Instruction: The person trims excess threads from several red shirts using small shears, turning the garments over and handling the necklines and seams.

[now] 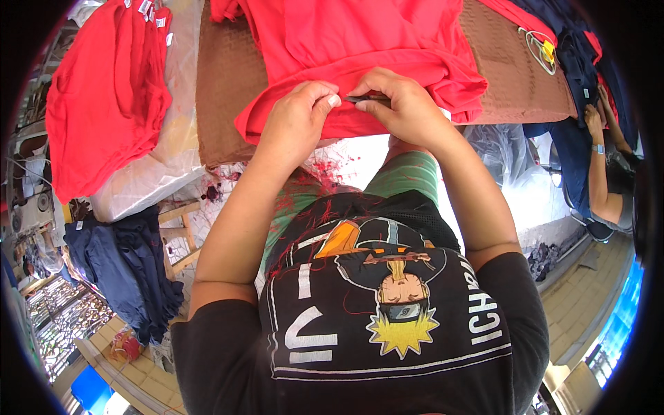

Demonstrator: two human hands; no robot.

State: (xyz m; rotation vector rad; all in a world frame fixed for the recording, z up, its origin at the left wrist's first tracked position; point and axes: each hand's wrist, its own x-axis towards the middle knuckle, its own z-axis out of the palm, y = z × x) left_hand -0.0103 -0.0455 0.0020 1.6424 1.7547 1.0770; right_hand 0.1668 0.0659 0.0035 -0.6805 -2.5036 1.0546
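A red garment [360,41] lies spread in front of me, its near edge hanging over the brown-covered table [232,90]. My left hand [297,119] is closed, with thumb and forefinger pinching the garment near its edge. Close beside it, my right hand [409,111] is closed round a small dark pair of thread snips [358,99]. Their tip points left toward my left thumb, just over the red cloth. Fingers hide most of the tool, and I cannot tell whether its blades touch a thread.
Red garments [107,97] lie stacked at the left, above a heap of navy garments [124,266]. A yellow piece with pale cord [548,52] rests at the table's far right. Another person's hand [593,121] holds navy cloth there. Red thread scraps litter my lap.
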